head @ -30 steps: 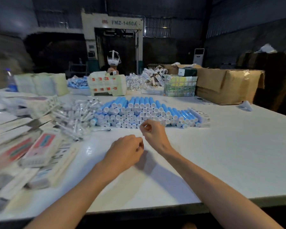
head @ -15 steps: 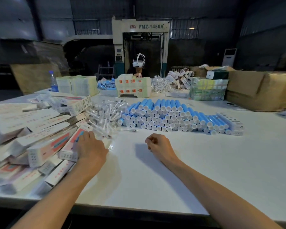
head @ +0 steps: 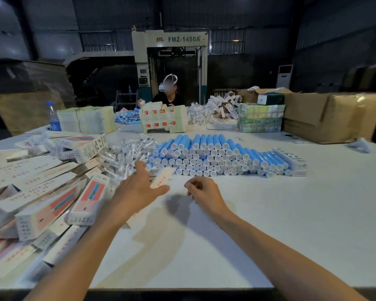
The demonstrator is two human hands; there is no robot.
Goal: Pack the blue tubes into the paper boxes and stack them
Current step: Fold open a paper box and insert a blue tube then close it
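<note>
Packing work viewed over the worker's own bare arms, at what looks like an early point. Wide white table (head: pixel 291 224) runs under both hands. Sprawling heap of long white paper boxes with red and blue print (head: pixel 41 192) lies on the little-finger side of the left hand, loose and unstacked; whether any holds a tube cannot be told. Large neat stack of blue plastic tubes with white caps (head: pixel 208 157) sits beyond both sets of fingertips, caps facing the worker, dozens not yet boxed. Tangle of small clear-wrapped pieces (head: pixel 128 153) lies just past the left index finger. Left hand (head: pixel 137 190) has its fingers straight and spread, thumb stretched toward the right hand. One blurred flat white box with red lettering (head: pixel 163 177) shows between that thumb and index finger; whether it is gripped cannot be told. Right hand (head: pixel 206 193) sits just short of the tubes, fingers curled into the palm, nothing visible in them. No finished stack is evident, so nearly all the packing appears left to do.
</note>
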